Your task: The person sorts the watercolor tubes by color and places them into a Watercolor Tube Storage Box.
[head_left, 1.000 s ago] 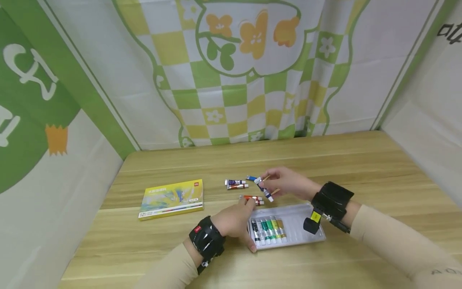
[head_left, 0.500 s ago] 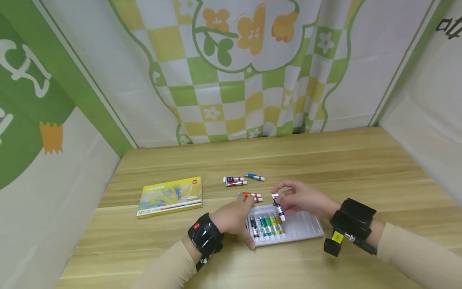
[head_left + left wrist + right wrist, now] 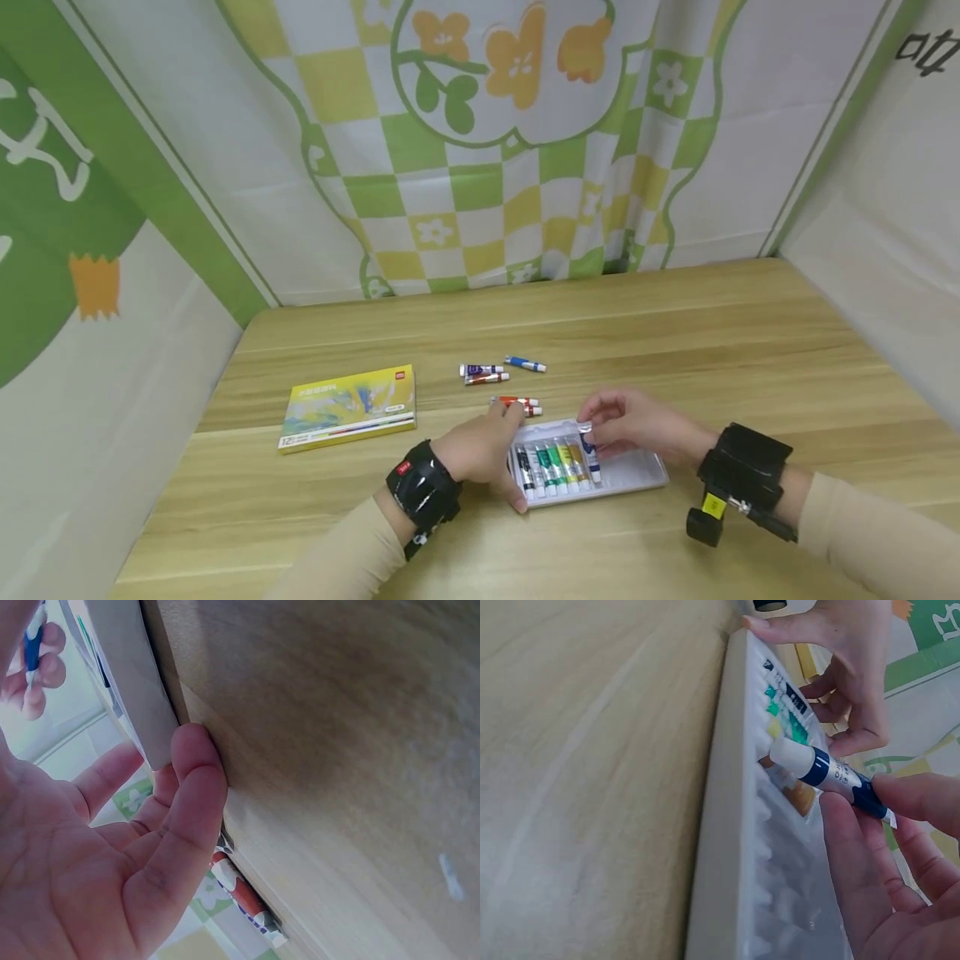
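Observation:
A white plastic tray (image 3: pixel 633 473) lies on the table, with several paint tubes (image 3: pixel 553 468) side by side in its left part: black, white, greens, yellow and ochre. My left hand (image 3: pixel 483 450) holds the tray's left end, thumb at the near corner and fingers at the far one. In the right wrist view, a dark blue paint tube (image 3: pixel 840 778) with a white cap is pinched between thumb and fingers of my right hand (image 3: pixel 907 877). The tube is tilted, cap toward the near side, over the slots beside the ochre tube.
Behind the tray lie loose tubes: a purple one (image 3: pixel 482 369), a brown-red one (image 3: pixel 487 378), a blue one (image 3: pixel 526 364), and orange and red ones (image 3: pixel 519 402) by my left fingers. A yellow paint box (image 3: pixel 348 408) lies at the left. A patterned curtain (image 3: pixel 487 200) hangs behind the table.
My right hand has carried the dark blue tube from beside the loose blue one, toward me and down to the tray. The left hand keeps its hold on the tray.

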A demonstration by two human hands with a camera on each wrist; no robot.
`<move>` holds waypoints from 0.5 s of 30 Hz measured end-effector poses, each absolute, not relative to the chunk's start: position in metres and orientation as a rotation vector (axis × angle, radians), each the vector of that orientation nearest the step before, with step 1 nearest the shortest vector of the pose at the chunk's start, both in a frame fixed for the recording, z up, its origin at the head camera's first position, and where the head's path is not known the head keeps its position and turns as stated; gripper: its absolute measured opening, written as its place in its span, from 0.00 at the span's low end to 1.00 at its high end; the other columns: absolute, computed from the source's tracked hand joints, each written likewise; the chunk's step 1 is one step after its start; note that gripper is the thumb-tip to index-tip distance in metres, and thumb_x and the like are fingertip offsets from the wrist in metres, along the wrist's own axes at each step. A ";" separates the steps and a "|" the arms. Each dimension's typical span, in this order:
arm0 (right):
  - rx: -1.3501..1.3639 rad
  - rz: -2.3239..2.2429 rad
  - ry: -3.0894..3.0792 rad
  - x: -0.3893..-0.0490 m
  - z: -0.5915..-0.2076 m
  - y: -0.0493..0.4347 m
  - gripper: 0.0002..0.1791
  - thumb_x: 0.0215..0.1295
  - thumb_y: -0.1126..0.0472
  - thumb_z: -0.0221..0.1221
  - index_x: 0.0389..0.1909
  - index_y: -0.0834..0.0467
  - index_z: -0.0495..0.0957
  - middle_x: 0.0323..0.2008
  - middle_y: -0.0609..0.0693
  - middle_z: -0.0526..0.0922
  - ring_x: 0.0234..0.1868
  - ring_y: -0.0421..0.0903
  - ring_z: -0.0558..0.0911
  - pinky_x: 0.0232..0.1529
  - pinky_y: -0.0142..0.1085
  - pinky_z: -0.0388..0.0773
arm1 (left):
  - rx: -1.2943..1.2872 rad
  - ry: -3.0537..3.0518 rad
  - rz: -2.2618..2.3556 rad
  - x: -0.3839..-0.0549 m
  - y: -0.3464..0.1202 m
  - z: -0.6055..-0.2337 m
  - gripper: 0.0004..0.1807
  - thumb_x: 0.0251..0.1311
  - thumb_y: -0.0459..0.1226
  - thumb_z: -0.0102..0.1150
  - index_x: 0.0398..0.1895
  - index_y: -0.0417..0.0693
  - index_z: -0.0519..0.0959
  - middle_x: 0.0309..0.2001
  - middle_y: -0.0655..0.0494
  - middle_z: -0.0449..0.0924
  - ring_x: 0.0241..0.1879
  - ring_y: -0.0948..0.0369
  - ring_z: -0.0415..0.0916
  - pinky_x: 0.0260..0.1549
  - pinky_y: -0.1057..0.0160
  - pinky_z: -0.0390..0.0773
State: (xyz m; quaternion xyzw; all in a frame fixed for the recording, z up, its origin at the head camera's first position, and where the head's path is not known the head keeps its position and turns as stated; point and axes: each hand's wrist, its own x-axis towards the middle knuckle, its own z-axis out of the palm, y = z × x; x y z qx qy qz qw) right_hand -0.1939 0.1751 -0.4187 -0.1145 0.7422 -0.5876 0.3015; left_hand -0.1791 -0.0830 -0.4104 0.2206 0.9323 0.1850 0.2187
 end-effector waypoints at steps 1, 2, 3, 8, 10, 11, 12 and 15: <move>-0.312 -1.555 1.974 -0.193 -0.421 0.176 0.15 0.64 0.71 0.63 0.50 0.69 0.77 0.40 0.55 0.81 0.41 0.48 0.83 0.45 0.42 0.85 | 0.609 2.579 0.512 -0.179 -0.083 -0.411 0.58 0.23 0.51 0.90 0.63 0.46 0.66 0.54 0.44 0.70 0.44 0.53 0.76 0.44 0.55 0.81; -0.320 -1.550 1.980 -0.193 -0.422 0.177 0.15 0.64 0.71 0.63 0.50 0.69 0.77 0.40 0.55 0.81 0.41 0.48 0.83 0.44 0.42 0.85 | 0.607 2.579 0.510 -0.179 -0.083 -0.410 0.59 0.23 0.51 0.90 0.63 0.46 0.66 0.55 0.44 0.70 0.44 0.53 0.76 0.44 0.55 0.81; -0.331 -1.543 1.988 -0.193 -0.424 0.177 0.15 0.64 0.71 0.63 0.50 0.69 0.77 0.40 0.56 0.81 0.41 0.49 0.83 0.44 0.41 0.85 | 0.606 2.579 0.507 -0.180 -0.083 -0.410 0.59 0.23 0.51 0.90 0.63 0.46 0.66 0.55 0.44 0.70 0.45 0.53 0.77 0.44 0.55 0.81; -0.430 -1.422 2.139 -0.192 -0.428 0.176 0.12 0.63 0.68 0.66 0.47 0.66 0.80 0.39 0.53 0.83 0.39 0.47 0.82 0.42 0.38 0.84 | 0.601 2.571 0.499 -0.180 -0.082 -0.411 0.60 0.25 0.51 0.90 0.65 0.46 0.66 0.57 0.43 0.69 0.47 0.53 0.76 0.47 0.54 0.80; -0.504 -1.321 2.252 -0.193 -0.427 0.176 0.12 0.62 0.67 0.68 0.46 0.63 0.83 0.39 0.50 0.84 0.38 0.46 0.81 0.40 0.37 0.82 | 0.602 2.565 0.504 -0.180 -0.082 -0.411 0.60 0.25 0.51 0.90 0.66 0.46 0.65 0.57 0.43 0.69 0.48 0.53 0.75 0.48 0.54 0.80; -0.549 -1.262 2.312 -0.193 -0.426 0.175 0.11 0.62 0.66 0.69 0.45 0.61 0.84 0.39 0.49 0.84 0.37 0.45 0.80 0.38 0.36 0.80 | 0.602 2.565 0.507 -0.180 -0.082 -0.411 0.60 0.25 0.51 0.90 0.66 0.46 0.65 0.57 0.44 0.69 0.48 0.53 0.75 0.48 0.54 0.80; -0.597 -1.205 2.368 -0.193 -0.425 0.175 0.11 0.61 0.65 0.70 0.45 0.59 0.84 0.40 0.47 0.84 0.37 0.44 0.79 0.38 0.35 0.79 | 0.603 2.564 0.509 -0.180 -0.082 -0.411 0.60 0.25 0.51 0.90 0.66 0.46 0.66 0.57 0.44 0.69 0.48 0.53 0.75 0.48 0.54 0.80; -0.714 -1.081 2.479 -0.193 -0.423 0.174 0.11 0.58 0.65 0.72 0.42 0.56 0.87 0.41 0.46 0.83 0.35 0.43 0.77 0.36 0.34 0.76 | 0.609 2.564 0.514 -0.180 -0.082 -0.411 0.59 0.26 0.51 0.90 0.65 0.45 0.66 0.56 0.45 0.69 0.48 0.54 0.75 0.48 0.54 0.80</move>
